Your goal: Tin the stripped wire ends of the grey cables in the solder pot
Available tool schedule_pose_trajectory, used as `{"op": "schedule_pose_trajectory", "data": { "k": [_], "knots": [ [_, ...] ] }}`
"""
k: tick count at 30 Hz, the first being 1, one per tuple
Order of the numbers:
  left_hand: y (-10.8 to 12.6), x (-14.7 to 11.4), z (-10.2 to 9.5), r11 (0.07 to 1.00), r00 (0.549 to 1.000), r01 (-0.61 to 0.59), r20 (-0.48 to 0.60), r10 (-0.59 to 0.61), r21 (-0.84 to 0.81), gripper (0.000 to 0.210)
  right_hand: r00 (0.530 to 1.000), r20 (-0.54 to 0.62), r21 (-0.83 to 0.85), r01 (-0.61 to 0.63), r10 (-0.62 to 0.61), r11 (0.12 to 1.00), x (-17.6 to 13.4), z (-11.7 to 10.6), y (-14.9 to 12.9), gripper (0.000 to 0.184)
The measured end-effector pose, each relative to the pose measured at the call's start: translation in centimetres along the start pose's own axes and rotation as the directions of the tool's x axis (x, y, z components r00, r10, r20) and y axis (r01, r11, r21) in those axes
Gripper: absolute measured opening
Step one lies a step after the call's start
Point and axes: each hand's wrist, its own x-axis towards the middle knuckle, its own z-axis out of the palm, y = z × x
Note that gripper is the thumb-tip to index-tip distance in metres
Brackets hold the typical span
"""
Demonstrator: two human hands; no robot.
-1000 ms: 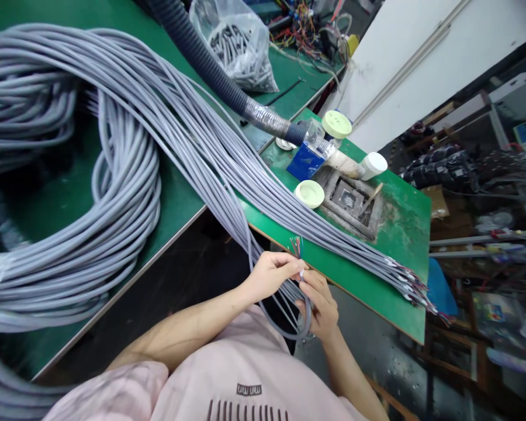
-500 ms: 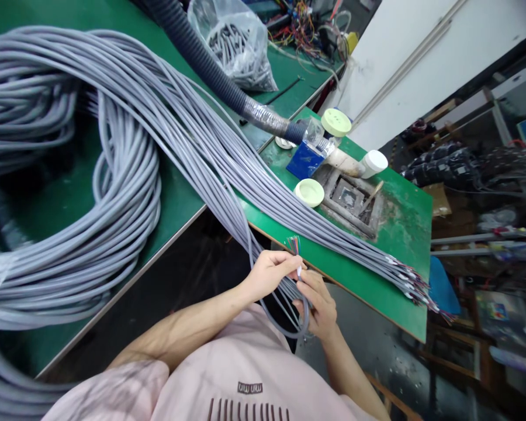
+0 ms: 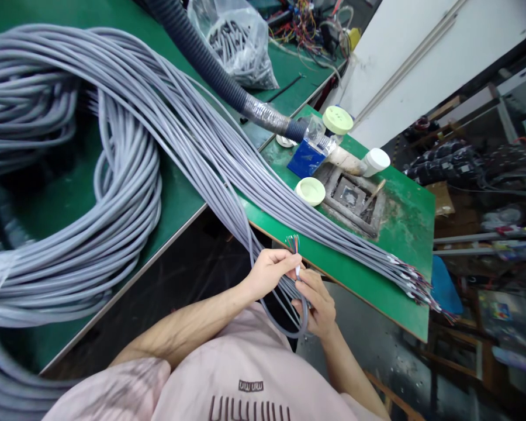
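Observation:
Between my two hands is the stripped end of a grey multi-core cable [image 3: 304,318], its thin coloured wires [image 3: 293,241] fanning out at the top. My left hand [image 3: 269,270] pinches the wires with thumb and forefinger, just above a white band on the cable. Just below, my right hand [image 3: 317,299] has its fingers closed round the grey sheath, and the cable loops down beneath it. A bundle of grey cables [image 3: 263,181] runs across the table behind my hands, with stripped ends [image 3: 414,283] at the right.
A large cable coil [image 3: 127,234] fills the left table. Behind the bundle are a soldering pot [image 3: 353,199] with a stick in it, a light-green dish [image 3: 310,191], a white jar [image 3: 376,162], a blue box [image 3: 305,159] and a black hose [image 3: 201,61]. A plastic bag [image 3: 241,47] holds cable pieces.
Both hands keep almost the same place and grip on the cable. The view has shifted very slightly.

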Motion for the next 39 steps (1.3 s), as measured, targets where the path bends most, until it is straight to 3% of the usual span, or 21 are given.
{"op": "schedule_pose_trajectory", "data": {
  "k": [7,9,11,12,14,16,17,19,21,24,26,28,32,39],
  "knots": [
    [0.0,0.1,-0.1,1.000,1.000,-0.020,-0.024,0.019,-0.011,0.043,0.999,-0.005,0.028,-0.044,0.044,0.999,0.3,-0.2,-0.1,0.050],
    [0.1,0.1,-0.2,0.998,0.998,-0.062,-0.021,0.062,0.009,0.043,0.987,-0.042,0.061,-0.152,0.155,0.986,0.6,-0.6,-0.3,0.045],
    [0.1,0.1,-0.4,0.992,0.993,-0.121,0.004,0.121,0.047,0.043,0.937,-0.016,0.172,-0.341,0.349,0.924,1.0,-0.9,-0.5,0.031],
    [0.0,0.1,-0.5,0.987,0.989,-0.148,0.022,0.147,0.062,0.043,0.892,0.059,0.266,-0.446,0.448,0.855,1.1,-0.9,-0.6,0.024],
    [-0.1,0.0,-0.7,0.977,0.979,-0.196,0.079,0.190,0.084,0.043,0.770,0.327,0.467,-0.636,0.548,0.614,1.3,-0.6,-0.9,0.037],
    [-0.3,0.0,-1.0,0.967,0.963,-0.239,0.150,0.224,0.092,0.044,0.653,0.593,0.578,-0.753,0.471,0.315,1.3,0.4,-1.2,0.060],
    [-0.3,0.0,-1.2,0.962,0.955,-0.254,0.182,0.235,0.094,0.045,0.612,0.672,0.591,-0.783,0.417,0.196,1.3,1.0,-1.4,0.066],
    [-0.2,-0.1,-1.6,0.956,0.945,-0.273,0.217,0.246,0.108,0.047,0.580,0.713,0.601,-0.795,0.394,0.084,1.4,2.2,-1.8,0.069],
    [0.0,-0.1,-2.0,0.940,0.946,-0.297,0.186,0.265,0.171,0.046,0.596,0.635,0.615,-0.775,0.491,0.145,1.8,3.0,-2.2,0.060],
    [0.5,-0.3,-2.5,0.856,0.923,-0.381,0.099,0.371,0.350,0.038,0.647,0.408,0.476,-0.753,0.644,0.454,2.8,3.4,-2.6,0.042],
    [0.7,-0.5,-2.8,0.765,0.880,-0.448,0.075,0.469,0.462,0.032,0.706,0.288,0.288,-0.709,0.647,0.644,3.5,3.4,-2.7,0.034],
    [0.8,-0.6,-3.0,0.694,0.842,-0.479,0.057,0.537,0.538,0.030,0.768,0.220,0.136,-0.634,0.601,0.761,4.0,3.4,-2.9,0.033],
    [0.9,-0.8,-3.0,0.693,0.848,-0.429,-0.005,0.529,0.579,0.031,0.844,0.141,-0.024,-0.520,0.517,0.854,4.1,3.7,-3.2,0.035],
    [1.0,-1.3,-2.6,0.712,0.848,-0.453,0.012,0.530,0.536,0.030,0.894,0.109,-0.105,-0.424,0.434,0.900,4.0,3.8,-3.5,0.034]
  ]
}}
